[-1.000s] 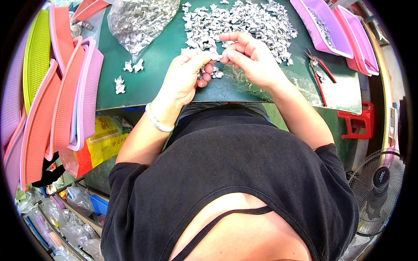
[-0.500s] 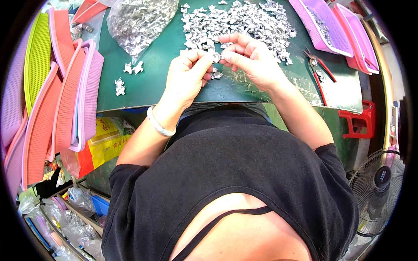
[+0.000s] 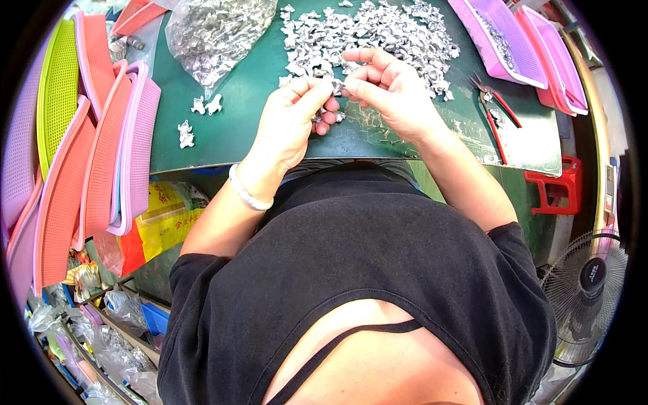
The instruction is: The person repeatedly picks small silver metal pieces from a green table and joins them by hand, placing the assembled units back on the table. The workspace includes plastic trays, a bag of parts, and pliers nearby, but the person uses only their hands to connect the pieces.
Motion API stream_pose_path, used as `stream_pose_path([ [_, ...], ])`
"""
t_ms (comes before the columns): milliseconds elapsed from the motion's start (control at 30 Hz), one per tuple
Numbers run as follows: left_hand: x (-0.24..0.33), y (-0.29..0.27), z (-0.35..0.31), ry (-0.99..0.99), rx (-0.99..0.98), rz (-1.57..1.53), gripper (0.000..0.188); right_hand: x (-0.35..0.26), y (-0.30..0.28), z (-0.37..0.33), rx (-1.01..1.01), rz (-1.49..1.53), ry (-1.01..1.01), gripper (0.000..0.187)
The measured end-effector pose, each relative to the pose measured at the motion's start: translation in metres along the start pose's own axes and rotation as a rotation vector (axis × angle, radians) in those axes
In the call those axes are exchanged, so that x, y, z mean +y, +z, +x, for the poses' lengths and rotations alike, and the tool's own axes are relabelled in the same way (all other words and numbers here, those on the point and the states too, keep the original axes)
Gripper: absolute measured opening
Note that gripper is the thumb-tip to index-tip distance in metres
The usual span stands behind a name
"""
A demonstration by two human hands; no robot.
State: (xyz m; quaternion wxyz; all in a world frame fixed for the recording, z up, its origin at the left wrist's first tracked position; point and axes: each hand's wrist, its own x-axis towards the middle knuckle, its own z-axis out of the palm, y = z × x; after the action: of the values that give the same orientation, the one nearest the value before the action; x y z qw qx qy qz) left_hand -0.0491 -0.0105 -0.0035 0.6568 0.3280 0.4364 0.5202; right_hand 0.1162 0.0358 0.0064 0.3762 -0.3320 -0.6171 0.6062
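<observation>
My left hand (image 3: 289, 120) pinches a small silver metal casting (image 3: 337, 86) between thumb and index finger, above the green table. From the other side, my right hand (image 3: 398, 101) has its thumb and a fingertip closed on the same casting, its upper finger stretched out. Beneath the curled fingers of my left hand, more silver metal shows; I cannot tell whether it is held there or lies on the table. Just beyond both hands spreads a wide pile of similar castings (image 3: 378, 34). The fingertips partly hide the pinched piece.
A clear bag of castings (image 3: 219, 40) lies at the far left, with several loose figure-shaped castings (image 3: 185, 135) nearer me. Red-handled pliers (image 3: 496, 108) rest at right, below a purple basket (image 3: 496, 47). Stacked plastic baskets (image 3: 101, 148) line the left; a fan (image 3: 587, 290) stands lower right.
The lower fingers of my left hand have shifted toward the right and cover more of the metal beneath. The casting between my hands has turned slightly. Both forearms stay nearly in place.
</observation>
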Motion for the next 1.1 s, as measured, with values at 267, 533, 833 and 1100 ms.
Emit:
stream_pose_path([
  [267, -0.0003, -0.0024, 0.0003, -0.045, -0.006, -0.030, 0.013, -0.0010, 0.0019, -0.0011, -0.019, 0.013, 0.016, 0.039],
  [533, -0.0010, -0.0032, 0.0009, -0.074, -0.026, -0.034, 0.014, -0.0021, 0.0020, -0.0021, -0.018, -0.028, 0.005, 0.039],
  [833, -0.0008, -0.0020, 0.0010, -0.095, -0.018, 0.000, 0.014, -0.0006, 0.0035, -0.0030, -0.004, -0.034, 0.000, 0.038],
  [1100, -0.0021, -0.0003, 0.0019, -0.044, 0.027, 0.045, 0.016, -0.0001, 0.0052, -0.0051, -0.021, -0.006, 0.029, 0.037],
])
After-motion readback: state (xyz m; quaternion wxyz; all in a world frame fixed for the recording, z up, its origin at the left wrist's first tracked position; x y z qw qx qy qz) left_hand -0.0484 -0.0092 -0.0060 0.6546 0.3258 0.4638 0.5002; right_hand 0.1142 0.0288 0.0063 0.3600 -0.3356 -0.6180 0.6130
